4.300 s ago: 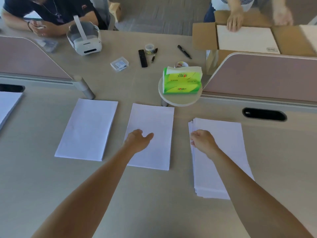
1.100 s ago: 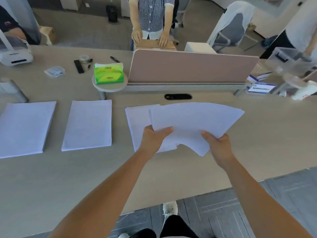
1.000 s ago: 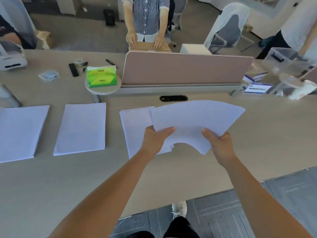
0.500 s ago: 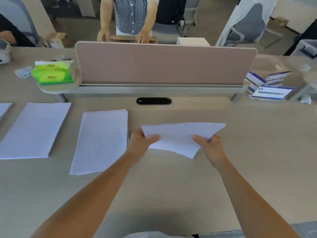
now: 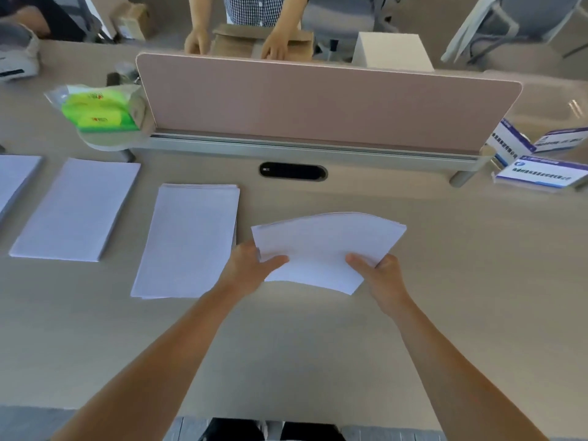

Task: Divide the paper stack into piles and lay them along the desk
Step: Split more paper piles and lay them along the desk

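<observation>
A bent bundle of white sheets (image 5: 324, 246) hangs just above the beige desk (image 5: 461, 281), right of centre. My left hand (image 5: 251, 265) grips its near left corner, thumb on top. My right hand (image 5: 378, 272) grips its near right edge. To the left, the remaining paper stack (image 5: 187, 240) lies flat, its sheets slightly fanned. Further left lie a second flat pile (image 5: 76, 208) and the corner of a third pile (image 5: 12, 176) at the frame's edge.
A pink divider panel (image 5: 318, 103) runs across the back, with a black cable slot (image 5: 292, 171) in front of it. A green tissue pack (image 5: 95, 111) sits on a round shelf at back left. Name cards (image 5: 541, 173) lie at back right. A person's hands (image 5: 273, 46) rest on a cardboard box beyond the divider.
Both hands lifted a bundle off the right-hand stack and carried it rightward along the desk. It now sits lower, beside the stack. My view has shifted right.
</observation>
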